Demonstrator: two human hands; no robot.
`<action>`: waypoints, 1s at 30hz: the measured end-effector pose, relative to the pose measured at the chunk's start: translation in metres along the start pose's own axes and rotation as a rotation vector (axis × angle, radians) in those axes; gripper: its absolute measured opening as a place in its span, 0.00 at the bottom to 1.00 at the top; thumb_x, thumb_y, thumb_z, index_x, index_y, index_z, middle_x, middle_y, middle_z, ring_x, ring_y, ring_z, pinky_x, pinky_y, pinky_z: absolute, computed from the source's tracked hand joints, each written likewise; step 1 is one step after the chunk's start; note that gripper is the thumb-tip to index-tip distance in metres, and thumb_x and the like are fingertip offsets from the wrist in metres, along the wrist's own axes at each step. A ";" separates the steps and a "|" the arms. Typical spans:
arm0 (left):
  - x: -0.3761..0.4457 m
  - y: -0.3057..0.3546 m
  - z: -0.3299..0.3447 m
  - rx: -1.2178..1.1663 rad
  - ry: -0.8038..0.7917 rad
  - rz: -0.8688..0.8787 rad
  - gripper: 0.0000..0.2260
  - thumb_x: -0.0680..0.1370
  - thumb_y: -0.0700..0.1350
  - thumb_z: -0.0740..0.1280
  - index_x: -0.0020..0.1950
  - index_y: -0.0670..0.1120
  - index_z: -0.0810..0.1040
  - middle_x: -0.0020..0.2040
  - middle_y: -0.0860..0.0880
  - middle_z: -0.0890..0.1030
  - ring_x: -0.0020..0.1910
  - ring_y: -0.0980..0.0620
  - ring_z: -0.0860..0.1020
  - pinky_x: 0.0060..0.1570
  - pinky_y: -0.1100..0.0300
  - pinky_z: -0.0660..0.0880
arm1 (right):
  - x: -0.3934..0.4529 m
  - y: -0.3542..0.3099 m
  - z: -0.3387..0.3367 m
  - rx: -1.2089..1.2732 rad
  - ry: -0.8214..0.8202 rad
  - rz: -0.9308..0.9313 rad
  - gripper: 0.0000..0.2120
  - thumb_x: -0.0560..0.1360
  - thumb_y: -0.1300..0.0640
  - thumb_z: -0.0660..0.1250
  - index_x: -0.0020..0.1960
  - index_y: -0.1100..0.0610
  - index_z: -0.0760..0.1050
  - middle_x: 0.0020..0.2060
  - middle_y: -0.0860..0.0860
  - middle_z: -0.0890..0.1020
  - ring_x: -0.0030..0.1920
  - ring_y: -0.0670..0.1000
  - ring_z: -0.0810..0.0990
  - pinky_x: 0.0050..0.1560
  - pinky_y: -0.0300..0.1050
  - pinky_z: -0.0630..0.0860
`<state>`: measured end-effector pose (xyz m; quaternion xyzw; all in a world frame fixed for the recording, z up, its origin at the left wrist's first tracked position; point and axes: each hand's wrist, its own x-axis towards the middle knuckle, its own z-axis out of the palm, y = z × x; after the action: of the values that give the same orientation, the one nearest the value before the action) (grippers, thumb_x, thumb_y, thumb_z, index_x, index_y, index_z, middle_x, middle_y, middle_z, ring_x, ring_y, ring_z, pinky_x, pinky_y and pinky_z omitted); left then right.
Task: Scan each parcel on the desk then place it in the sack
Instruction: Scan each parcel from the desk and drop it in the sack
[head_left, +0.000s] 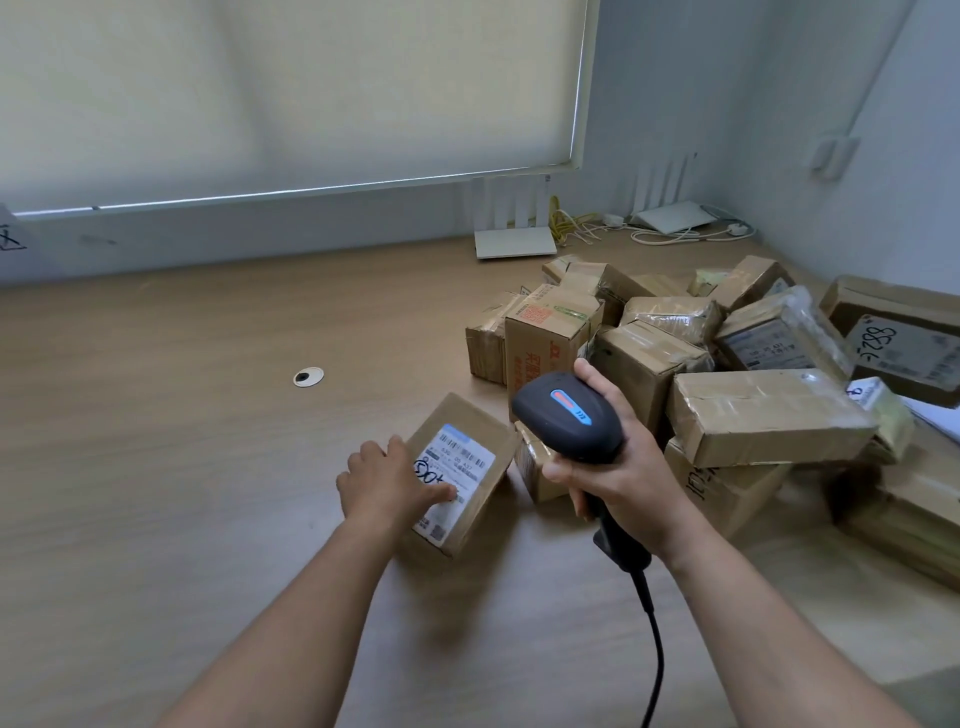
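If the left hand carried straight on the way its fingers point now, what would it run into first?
The left hand already rests on the labelled parcel, fingers pointing right and away. Going on across it, it would probably first meet the small box under the scanner that the right hand grips, though depth is unclear.

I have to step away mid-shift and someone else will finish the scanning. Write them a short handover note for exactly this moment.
Left hand: rests on the small labelled parcel lying flat on the desk, fingers over its shipping label.
Right hand: grips the black corded barcode scanner, head held above and just right of that parcel.
Pile of cardboard parcels: heaped at the right of the desk.
Sack: not in view.
Done: one parcel pulled apart from the pile, label up; whether it has been scanned cannot be told.
Left: scan it, place it in the sack, then repeat for the pile.
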<state>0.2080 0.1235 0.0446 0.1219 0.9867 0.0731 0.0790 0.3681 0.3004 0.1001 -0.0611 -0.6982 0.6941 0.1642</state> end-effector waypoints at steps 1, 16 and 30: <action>-0.002 0.004 -0.002 0.026 0.033 0.035 0.35 0.66 0.69 0.69 0.64 0.48 0.68 0.60 0.45 0.72 0.61 0.44 0.70 0.56 0.51 0.68 | 0.000 0.001 0.000 0.008 -0.006 0.002 0.45 0.66 0.71 0.75 0.73 0.42 0.61 0.50 0.57 0.79 0.24 0.51 0.72 0.23 0.41 0.72; -0.029 0.017 -0.002 -0.210 -0.239 0.151 0.43 0.67 0.66 0.71 0.76 0.63 0.51 0.70 0.42 0.65 0.68 0.41 0.65 0.65 0.47 0.69 | -0.026 0.003 -0.009 0.063 0.004 0.011 0.46 0.66 0.72 0.74 0.75 0.46 0.60 0.43 0.54 0.78 0.24 0.50 0.72 0.23 0.42 0.72; -0.041 0.000 -0.017 -0.529 -0.420 0.024 0.49 0.62 0.62 0.73 0.74 0.68 0.46 0.67 0.44 0.68 0.61 0.41 0.72 0.60 0.48 0.73 | -0.049 -0.007 -0.005 0.044 0.021 0.058 0.47 0.64 0.69 0.77 0.75 0.45 0.61 0.53 0.50 0.80 0.33 0.67 0.69 0.29 0.49 0.76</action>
<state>0.2448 0.1113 0.0669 0.1210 0.8943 0.3006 0.3085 0.4167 0.2892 0.1001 -0.0849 -0.6791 0.7129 0.1529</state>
